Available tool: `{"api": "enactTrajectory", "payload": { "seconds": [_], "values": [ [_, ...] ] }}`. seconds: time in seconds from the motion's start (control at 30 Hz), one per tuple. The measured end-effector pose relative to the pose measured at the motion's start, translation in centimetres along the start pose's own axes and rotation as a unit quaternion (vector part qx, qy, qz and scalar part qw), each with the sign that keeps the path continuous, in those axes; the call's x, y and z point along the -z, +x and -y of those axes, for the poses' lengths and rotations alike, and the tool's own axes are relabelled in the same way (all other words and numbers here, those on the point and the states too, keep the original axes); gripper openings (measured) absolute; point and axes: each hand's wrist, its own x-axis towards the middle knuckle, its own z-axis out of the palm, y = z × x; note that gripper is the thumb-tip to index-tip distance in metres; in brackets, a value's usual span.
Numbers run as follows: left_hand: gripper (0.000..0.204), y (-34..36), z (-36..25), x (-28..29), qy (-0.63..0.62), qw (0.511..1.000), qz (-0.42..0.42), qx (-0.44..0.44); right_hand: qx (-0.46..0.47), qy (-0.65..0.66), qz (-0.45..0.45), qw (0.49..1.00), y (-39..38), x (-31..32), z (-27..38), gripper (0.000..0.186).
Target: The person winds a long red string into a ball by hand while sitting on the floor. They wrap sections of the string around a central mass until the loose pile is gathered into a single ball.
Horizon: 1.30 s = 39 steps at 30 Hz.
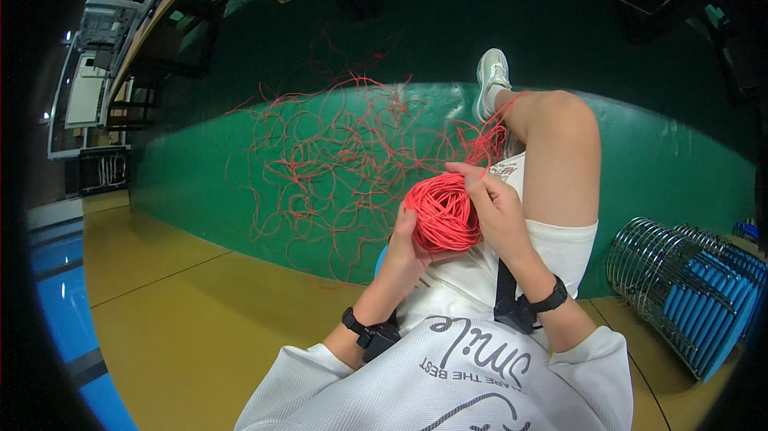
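A round ball of red cord (pixel 442 216) is in front of my lap, wound in many overlapping turns. My left hand (pixel 410 250) cups its left and lower side, thumb resting against the windings. Over the upper right of the ball, my right hand (pixel 499 205) is closed with thumb and fingers on the cord. A denser bunch of red strands (pixel 485 143) lies just beyond that hand, beside my bent leg. Farther left, loose red cord (pixel 300 168) spreads in tangled loops across the green floor. The undersides of both hands are partly hidden.
My bent knee (pixel 560 123) and a light shoe (pixel 494 79) are beyond the right hand. Stacked metal-framed stools with blue seats (pixel 708 303) stand at the right. Yellow floor (pixel 184 271) borders the green. Dark furniture lines the far side.
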Motion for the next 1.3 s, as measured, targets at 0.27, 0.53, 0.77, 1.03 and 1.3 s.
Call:
{"api": "enactTrajectory", "payload": {
  "seconds": [0.27,0.53,0.77,1.03,1.3],
  "values": [
    [0.087,0.3,-1.4,-0.4,-0.063,0.996,0.053,0.036,0.04,-0.007,-0.018,0.999,-0.2,0.0,-0.3,0.035],
    [0.079,1.0,-0.4,-0.5,-0.115,0.993,-0.008,0.001,0.083,-0.052,-0.05,0.994,-0.6,-0.8,0.5,0.033],
    [0.079,1.2,0.3,-2.1,-0.186,0.98,-0.064,-0.025,-0.04,0.156,-0.109,0.981,-0.3,-1.7,-1.4,0.039],
    [0.08,2.2,0.1,-2.3,-0.202,0.97,-0.101,-0.088,-0.046,0.264,-0.136,0.954,-1.0,-3.4,0.7,0.049],
    [0.082,2.2,0.1,-2.0,-0.204,0.972,-0.079,-0.087,-0.017,0.214,-0.13,0.968,-0.4,-3.4,-0.3,0.046]
  ]
}}
